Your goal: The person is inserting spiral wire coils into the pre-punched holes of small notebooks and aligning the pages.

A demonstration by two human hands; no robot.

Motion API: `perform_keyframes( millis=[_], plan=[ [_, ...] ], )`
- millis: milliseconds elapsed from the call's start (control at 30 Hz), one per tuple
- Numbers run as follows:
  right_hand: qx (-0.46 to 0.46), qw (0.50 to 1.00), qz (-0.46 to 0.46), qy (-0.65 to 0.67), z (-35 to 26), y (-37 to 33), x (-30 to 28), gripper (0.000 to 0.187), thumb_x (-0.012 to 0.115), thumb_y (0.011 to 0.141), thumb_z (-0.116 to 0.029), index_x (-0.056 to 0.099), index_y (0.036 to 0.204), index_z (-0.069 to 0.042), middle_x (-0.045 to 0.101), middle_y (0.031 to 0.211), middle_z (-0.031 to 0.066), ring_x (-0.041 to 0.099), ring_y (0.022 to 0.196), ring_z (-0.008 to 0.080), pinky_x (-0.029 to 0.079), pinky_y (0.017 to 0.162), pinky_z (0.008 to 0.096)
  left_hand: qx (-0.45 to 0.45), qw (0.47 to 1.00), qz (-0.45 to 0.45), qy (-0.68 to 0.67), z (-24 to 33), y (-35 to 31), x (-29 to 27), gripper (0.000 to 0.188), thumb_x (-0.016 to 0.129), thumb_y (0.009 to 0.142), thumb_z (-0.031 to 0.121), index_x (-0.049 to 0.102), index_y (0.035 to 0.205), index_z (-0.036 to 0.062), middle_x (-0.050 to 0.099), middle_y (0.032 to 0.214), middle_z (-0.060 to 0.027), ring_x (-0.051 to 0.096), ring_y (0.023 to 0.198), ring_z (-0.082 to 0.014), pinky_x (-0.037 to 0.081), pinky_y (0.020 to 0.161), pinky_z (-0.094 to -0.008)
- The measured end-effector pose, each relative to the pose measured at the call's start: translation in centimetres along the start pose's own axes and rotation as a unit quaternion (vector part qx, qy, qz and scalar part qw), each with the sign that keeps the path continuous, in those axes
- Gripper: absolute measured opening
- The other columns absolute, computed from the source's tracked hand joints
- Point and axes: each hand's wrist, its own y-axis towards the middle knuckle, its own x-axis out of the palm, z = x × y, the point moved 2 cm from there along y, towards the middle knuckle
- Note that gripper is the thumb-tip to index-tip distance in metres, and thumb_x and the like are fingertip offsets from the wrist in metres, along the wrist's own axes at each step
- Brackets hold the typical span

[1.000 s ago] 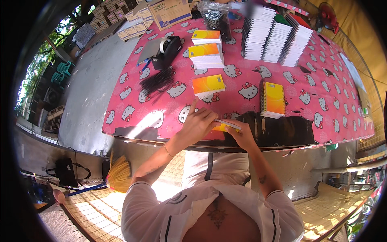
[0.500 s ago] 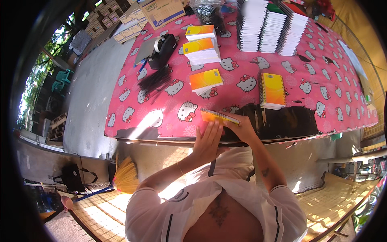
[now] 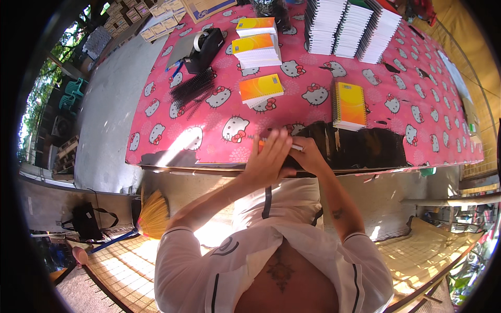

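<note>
A small spiral notebook [image 3: 298, 147] with an orange cover lies at the table's front edge, mostly hidden under my hands. My left hand [image 3: 270, 155] rests across it with the fingers stretched out and lying flat over the bound side. At its right end, my right hand [image 3: 310, 155] grips the notebook with bent fingers; part of that grip is hidden. A few dark coil ends show just left of my left fingertips. Beyond my hands lies a small pile of yellow-orange notepads [image 3: 261, 88]. To the right sits a stack of spiral-bound yellow-orange notebooks [image 3: 349, 104].
Black plastic binding coils [image 3: 193, 88] lie left, before a black tape dispenser [image 3: 206, 52]. More yellow-orange pads [image 3: 255, 49] stand behind. Tall stacks of white-paged spiral notebooks [image 3: 324, 31] rise at the back. The pink tablecloth [image 3: 219, 122] is torn, showing black near the front edge.
My left hand has slid up over the notebook's coil side, covering most of it. The coil row and orange cover showed plainly before. The whole view has shifted slightly.
</note>
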Motion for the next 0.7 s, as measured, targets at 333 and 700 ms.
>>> perform_keyframes(
  millis=[333,700],
  plan=[
    [-0.027,0.999,-0.008,-0.040,-0.3,0.8,0.1,0.026,0.069,0.087,-0.010,0.068,0.111,0.001,0.070,0.088,0.0186,0.067,0.079,0.0319,0.052,0.075,0.0370,-0.050,0.995,0.025,-0.084,1.0,0.3,-0.7,0.075,0.055,0.095,0.050,0.043,0.144,-0.0043,0.042,0.151,-0.0251,0.040,0.141,-0.0412,0.016,0.115,-0.0660],
    [0.001,0.999,-0.024,-0.035,-0.2,1.0,0.3,0.024,0.069,0.091,-0.022,0.069,0.097,0.002,0.066,0.077,0.0150,0.061,0.067,0.0255,0.048,0.066,0.0356,0.024,0.987,0.083,-0.135,-4.1,4.5,-2.9,0.026,0.076,0.083,0.028,0.070,0.102,0.0100,0.072,0.100,-0.0014,0.068,0.105,-0.0186,0.021,0.119,-0.0601]
  ],
)
